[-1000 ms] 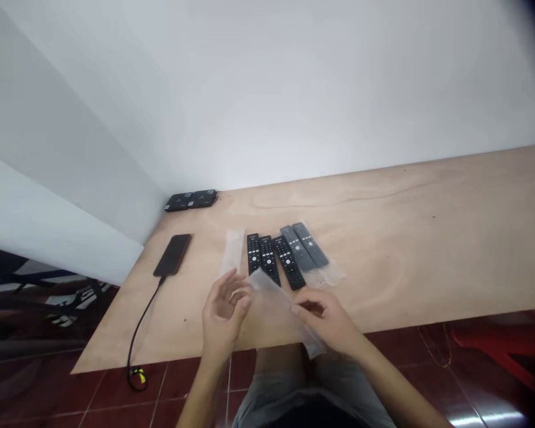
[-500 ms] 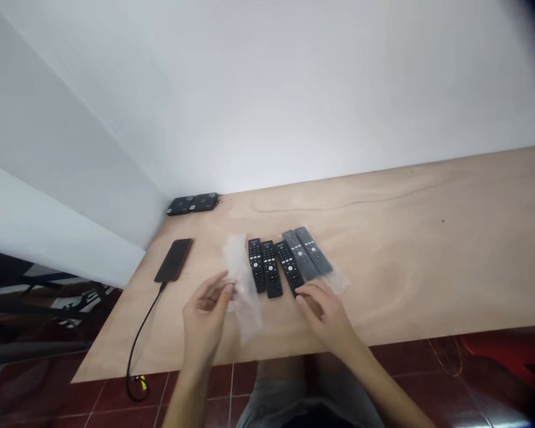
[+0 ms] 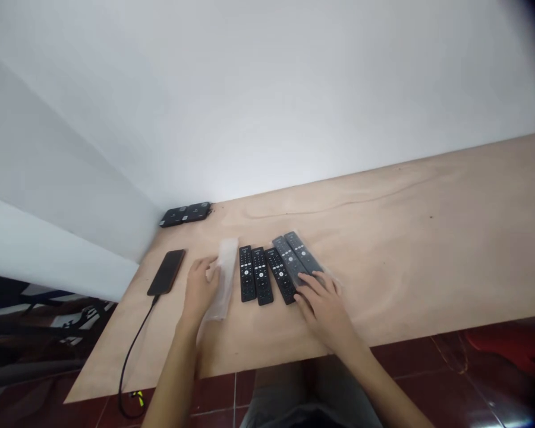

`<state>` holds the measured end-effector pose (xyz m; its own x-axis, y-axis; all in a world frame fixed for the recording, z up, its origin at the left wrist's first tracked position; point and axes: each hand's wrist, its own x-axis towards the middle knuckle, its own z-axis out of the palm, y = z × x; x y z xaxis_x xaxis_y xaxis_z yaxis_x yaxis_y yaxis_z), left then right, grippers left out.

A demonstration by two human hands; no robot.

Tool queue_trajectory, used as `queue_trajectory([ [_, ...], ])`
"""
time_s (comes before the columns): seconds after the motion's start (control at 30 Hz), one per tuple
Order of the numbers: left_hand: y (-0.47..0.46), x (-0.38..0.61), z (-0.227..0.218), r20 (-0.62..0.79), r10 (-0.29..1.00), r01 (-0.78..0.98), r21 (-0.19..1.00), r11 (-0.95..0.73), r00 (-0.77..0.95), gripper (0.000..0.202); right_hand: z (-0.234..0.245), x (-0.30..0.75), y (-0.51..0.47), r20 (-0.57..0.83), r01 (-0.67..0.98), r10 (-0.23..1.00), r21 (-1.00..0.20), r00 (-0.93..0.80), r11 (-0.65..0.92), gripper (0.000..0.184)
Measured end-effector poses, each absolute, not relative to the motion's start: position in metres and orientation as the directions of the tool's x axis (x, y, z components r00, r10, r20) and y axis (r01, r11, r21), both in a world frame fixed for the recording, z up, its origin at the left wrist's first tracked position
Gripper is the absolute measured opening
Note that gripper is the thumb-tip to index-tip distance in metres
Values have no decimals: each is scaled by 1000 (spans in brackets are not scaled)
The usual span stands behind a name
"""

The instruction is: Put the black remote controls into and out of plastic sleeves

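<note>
My left hand (image 3: 201, 289) rests at the left edge of a flat, translucent plastic sleeve (image 3: 225, 276), thumb and forefinger apart. To the right of that sleeve lie three bare black remote controls: a left one (image 3: 246, 274), a middle one (image 3: 262, 277) and a tilted right one (image 3: 280, 277). Beside them, two more remotes, a nearer one (image 3: 289, 257) and a farther one (image 3: 302, 252), look greyish inside clear plastic sleeves. Over their lower ends my right hand (image 3: 324, 306) lies with fingers spread, its thumb by the tilted bare remote's lower end.
A phone (image 3: 166, 272) with a black cable (image 3: 136, 345) plugged in lies on the left of the wooden table (image 3: 405, 255). Two flat black boxes (image 3: 185, 214) sit at the back left corner by the white wall. Red tiles cover the floor below.
My left hand has brought the plastic sleeve down flat left of the remotes, and its fingers have parted. My right hand has spread out over the sleeved remotes. The view has shifted slightly.
</note>
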<state>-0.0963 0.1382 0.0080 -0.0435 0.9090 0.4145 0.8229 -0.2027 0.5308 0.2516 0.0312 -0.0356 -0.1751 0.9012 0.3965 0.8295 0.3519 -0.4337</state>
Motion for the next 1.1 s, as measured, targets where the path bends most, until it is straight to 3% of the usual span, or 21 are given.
queue_trajectory([
  [0.17,81,-49,20,548,833,816,444,-369,78,26,-39,264,19,431,839,893,-431,-130,331,22],
  [0.27,50,-9,11,450,860,803,405,-436,240,51,-38,272,12,413,843,896,-415,-160,342,32],
  [0.4,36,25,-9,331,887,828,357,-434,322,86,-32,276,9,370,831,903,-416,-217,370,36],
  [0.67,51,21,-23,356,870,834,312,-455,341,68,-40,268,15,440,841,888,-422,-136,338,36],
  [0.9,77,12,-14,346,833,809,261,-527,431,69,-46,267,17,465,864,877,-386,-121,324,39],
  [1.1,81,11,-18,355,837,795,304,-525,416,77,-46,269,15,435,892,891,-341,-129,296,43],
])
